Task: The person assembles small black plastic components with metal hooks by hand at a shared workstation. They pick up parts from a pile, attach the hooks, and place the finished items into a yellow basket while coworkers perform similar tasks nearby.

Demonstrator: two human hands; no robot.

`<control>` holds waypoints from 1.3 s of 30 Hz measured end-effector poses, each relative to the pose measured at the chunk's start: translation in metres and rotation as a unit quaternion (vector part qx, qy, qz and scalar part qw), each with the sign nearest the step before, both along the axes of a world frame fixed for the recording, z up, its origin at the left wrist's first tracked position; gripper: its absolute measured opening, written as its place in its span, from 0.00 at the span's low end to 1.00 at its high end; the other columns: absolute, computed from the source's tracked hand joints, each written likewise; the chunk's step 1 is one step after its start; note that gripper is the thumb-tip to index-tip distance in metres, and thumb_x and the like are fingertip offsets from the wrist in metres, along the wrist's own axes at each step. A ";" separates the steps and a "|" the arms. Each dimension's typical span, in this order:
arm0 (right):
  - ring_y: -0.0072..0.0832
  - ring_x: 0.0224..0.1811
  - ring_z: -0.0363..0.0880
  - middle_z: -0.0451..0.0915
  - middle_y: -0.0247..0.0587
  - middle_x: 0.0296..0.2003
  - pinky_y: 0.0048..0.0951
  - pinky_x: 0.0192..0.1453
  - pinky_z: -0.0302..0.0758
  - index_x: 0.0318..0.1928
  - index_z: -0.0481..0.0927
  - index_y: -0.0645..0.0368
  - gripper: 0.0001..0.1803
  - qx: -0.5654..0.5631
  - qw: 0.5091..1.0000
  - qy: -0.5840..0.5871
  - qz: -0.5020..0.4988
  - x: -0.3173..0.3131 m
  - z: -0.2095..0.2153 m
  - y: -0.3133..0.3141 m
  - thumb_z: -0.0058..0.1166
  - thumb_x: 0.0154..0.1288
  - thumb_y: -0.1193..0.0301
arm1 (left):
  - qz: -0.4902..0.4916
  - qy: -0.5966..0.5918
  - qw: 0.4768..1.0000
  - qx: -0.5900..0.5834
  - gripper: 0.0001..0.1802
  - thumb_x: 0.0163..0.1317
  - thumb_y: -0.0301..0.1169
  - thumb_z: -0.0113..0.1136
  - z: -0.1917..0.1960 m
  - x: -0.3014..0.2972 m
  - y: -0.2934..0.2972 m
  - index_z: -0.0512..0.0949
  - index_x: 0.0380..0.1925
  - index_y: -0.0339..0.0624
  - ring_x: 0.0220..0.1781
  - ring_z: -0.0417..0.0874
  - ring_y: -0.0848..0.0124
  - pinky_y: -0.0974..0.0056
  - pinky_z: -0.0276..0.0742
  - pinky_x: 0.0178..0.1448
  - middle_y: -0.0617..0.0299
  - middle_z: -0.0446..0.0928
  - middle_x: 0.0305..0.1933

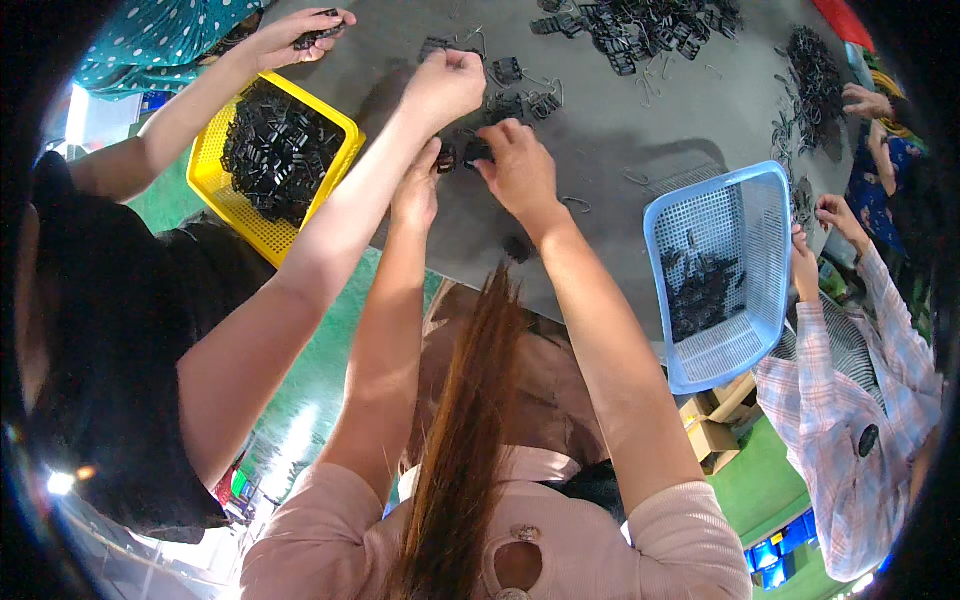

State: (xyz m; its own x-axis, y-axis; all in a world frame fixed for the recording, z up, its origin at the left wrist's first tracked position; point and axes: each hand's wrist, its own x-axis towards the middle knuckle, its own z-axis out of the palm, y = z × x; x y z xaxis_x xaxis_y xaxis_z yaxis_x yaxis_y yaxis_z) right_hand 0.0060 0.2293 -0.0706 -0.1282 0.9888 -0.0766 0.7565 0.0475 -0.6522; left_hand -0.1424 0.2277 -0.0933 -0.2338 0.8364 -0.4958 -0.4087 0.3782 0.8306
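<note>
My left hand (416, 192) is closed on a small black plastic clip (446, 157) at the table's near side. My right hand (522, 172) pinches another black clip (477, 152) between thumb and fingers, just right of the first. The two clips are close together; I cannot tell whether they touch. Just beyond my hands lie several loose black clips (507, 104), some with thin wire hooks (545, 82). One dark clip (516, 248) sits by itself near the table edge. A single wire hook (577, 204) lies right of my right wrist.
A co-worker's arm (345, 220) crosses close on my left, beside a yellow basket (350, 130) of black clips. A blue basket (660, 290) with black pieces stands at right. Farther back are a clip pile (640, 30) and a dark hook heap (815, 85). Other people's hands (840, 220) work at right.
</note>
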 end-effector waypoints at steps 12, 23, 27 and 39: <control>0.23 0.36 0.77 0.79 0.31 0.34 0.25 0.39 0.73 0.41 0.79 0.56 0.12 -0.274 0.749 0.522 -0.302 0.062 0.007 -0.008 0.56 0.55 0.69 | -0.204 0.490 0.844 0.073 0.18 0.55 0.46 0.61 0.010 0.046 0.031 0.78 0.30 0.41 0.24 0.76 0.70 0.65 0.70 0.31 0.60 0.75 0.22; 0.42 0.38 0.80 0.81 0.47 0.33 0.39 0.41 0.75 0.35 0.80 0.56 0.20 -0.110 0.984 -0.007 -0.143 0.046 0.009 0.102 0.59 0.52 0.52 | -0.326 -0.042 0.941 -0.076 0.09 0.59 0.34 0.56 0.024 0.033 0.044 0.75 0.37 0.42 0.39 0.77 0.70 0.69 0.70 0.37 0.62 0.78 0.41; 0.42 0.37 0.81 0.82 0.47 0.33 0.39 0.40 0.76 0.35 0.81 0.57 0.20 -0.112 0.985 -0.116 -0.059 0.029 -0.010 0.126 0.59 0.51 0.53 | -0.220 -0.212 0.950 -0.064 0.11 0.60 0.32 0.53 0.021 0.005 0.032 0.71 0.42 0.45 0.43 0.78 0.66 0.68 0.72 0.34 0.61 0.76 0.41; 0.26 0.35 0.79 0.78 0.32 0.28 0.26 0.32 0.72 0.37 0.78 0.53 0.10 -0.227 0.929 0.263 -0.131 0.117 0.025 0.077 0.58 0.54 0.66 | -0.343 0.527 0.746 0.220 0.09 0.52 0.27 0.62 0.014 0.035 0.062 0.78 0.35 0.46 0.21 0.74 0.69 0.65 0.68 0.28 0.59 0.74 0.21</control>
